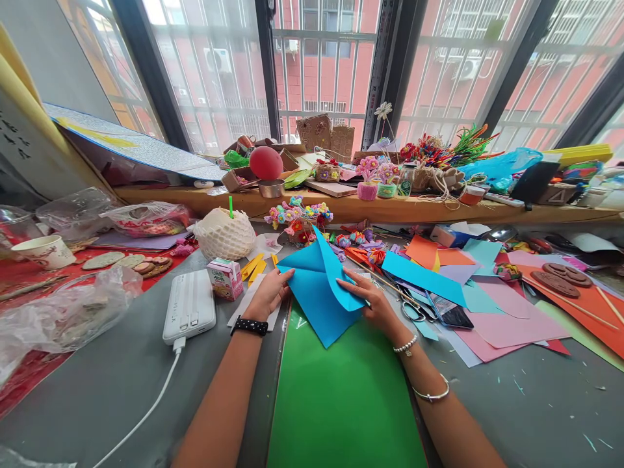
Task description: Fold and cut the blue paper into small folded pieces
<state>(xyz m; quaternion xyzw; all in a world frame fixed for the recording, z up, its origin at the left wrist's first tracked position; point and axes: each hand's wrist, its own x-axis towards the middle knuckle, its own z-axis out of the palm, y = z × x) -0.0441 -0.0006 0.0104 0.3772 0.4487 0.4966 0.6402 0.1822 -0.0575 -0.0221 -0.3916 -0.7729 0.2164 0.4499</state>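
Left hand (pixel 270 294) closed on blue paper (pixel 316 300)

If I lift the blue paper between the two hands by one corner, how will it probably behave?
The blue paper looks thin, so it should be light. It may bend easily, since the part by the right hand curves. It would probably fold most readily along the crease near the left hand.
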